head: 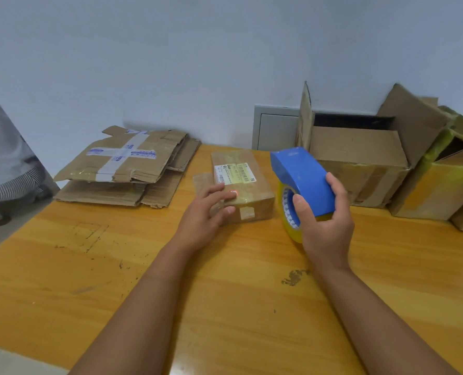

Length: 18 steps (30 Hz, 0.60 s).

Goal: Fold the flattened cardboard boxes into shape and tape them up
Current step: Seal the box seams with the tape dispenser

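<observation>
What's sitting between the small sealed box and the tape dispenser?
Nothing: the head view shows only bare wooden table between the small sealed box and the tape dispenser.

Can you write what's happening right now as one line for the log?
left hand: rests on small taped box | right hand: grips blue tape dispenser | flattened boxes: stacked far left

Small taped box (242,182) mid-table, flattened boxes (129,165) stacked far left
</observation>
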### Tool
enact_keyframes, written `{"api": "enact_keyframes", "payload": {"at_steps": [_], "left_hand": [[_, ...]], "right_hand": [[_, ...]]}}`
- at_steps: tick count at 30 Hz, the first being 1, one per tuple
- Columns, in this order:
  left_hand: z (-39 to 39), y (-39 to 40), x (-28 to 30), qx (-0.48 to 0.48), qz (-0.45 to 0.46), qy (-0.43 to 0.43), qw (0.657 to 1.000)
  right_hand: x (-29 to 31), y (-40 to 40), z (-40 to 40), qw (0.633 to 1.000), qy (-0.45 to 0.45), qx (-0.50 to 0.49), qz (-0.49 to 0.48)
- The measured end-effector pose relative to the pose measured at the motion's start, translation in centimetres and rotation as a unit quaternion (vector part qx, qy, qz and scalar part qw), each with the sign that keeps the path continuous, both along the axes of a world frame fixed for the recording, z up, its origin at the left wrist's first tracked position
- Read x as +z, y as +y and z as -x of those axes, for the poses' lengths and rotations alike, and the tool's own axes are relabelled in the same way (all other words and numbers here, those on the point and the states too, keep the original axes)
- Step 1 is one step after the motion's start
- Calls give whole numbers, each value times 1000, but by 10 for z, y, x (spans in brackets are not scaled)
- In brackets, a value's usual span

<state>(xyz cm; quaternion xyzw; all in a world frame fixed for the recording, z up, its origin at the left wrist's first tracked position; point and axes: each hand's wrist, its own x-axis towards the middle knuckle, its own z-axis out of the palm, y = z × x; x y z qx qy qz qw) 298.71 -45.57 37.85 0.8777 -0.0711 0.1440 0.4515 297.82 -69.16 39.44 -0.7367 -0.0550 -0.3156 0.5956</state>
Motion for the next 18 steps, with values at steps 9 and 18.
{"api": "enact_keyframes", "payload": {"at_steps": [9, 18], "left_hand": [[1, 1, 5, 24, 54, 13, 998], [11, -10, 4, 33, 98, 45, 994]], "right_hand": [[52, 41, -26, 996, -46, 70, -30], [44, 53, -44, 996, -31, 75, 31]]}}
